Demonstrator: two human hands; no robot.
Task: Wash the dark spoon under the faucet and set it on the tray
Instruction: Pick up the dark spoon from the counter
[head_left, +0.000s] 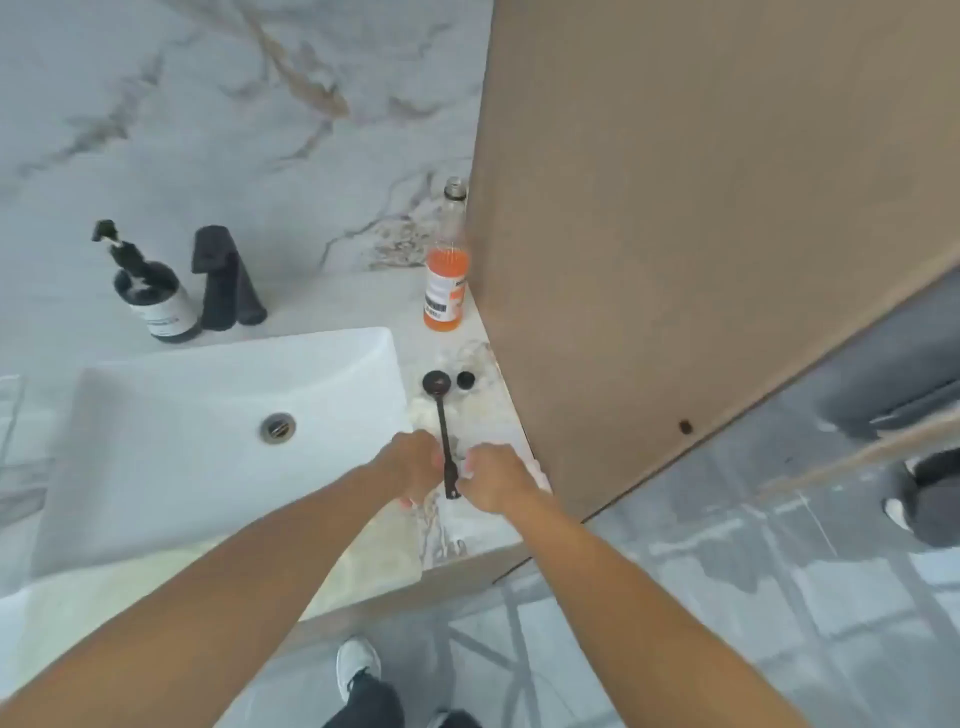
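**Q:** Reading from the left, what stands behind the basin?

**A:** A dark round soap bottle with a pump and, just beside it, the matte black faucet. Both stand on the white marbled bench. No water shows at the spout. In front of them is the white rectangular sink, with its metal drain uncovered.

**Q:** And the hands?

**A:** My left hand is at the sink's right rim. Its fingers are curled close against the handle of the dark long-handled spoon, but I cannot tell whether it actually grips. The spoon stretches over the bench right of the sink, bowl away from me and handle toward me, so it is well apart from the faucet and, I judge, not yet washed. My right hand has its fingers curled in at the handle's near end and appears to pinch it. I judge that both hands crowd the thin handle because it is awkward to lift off flat stone.

**Q:** What lies farther right?

**A:** A small black round cap sits just beside the spoon's bowl. Behind it stands a clear bottle of orange liquid, its neck open, close against the tall brown panel. The cap probably belongs to that bottle. I cannot pick out the tray with any certainty.
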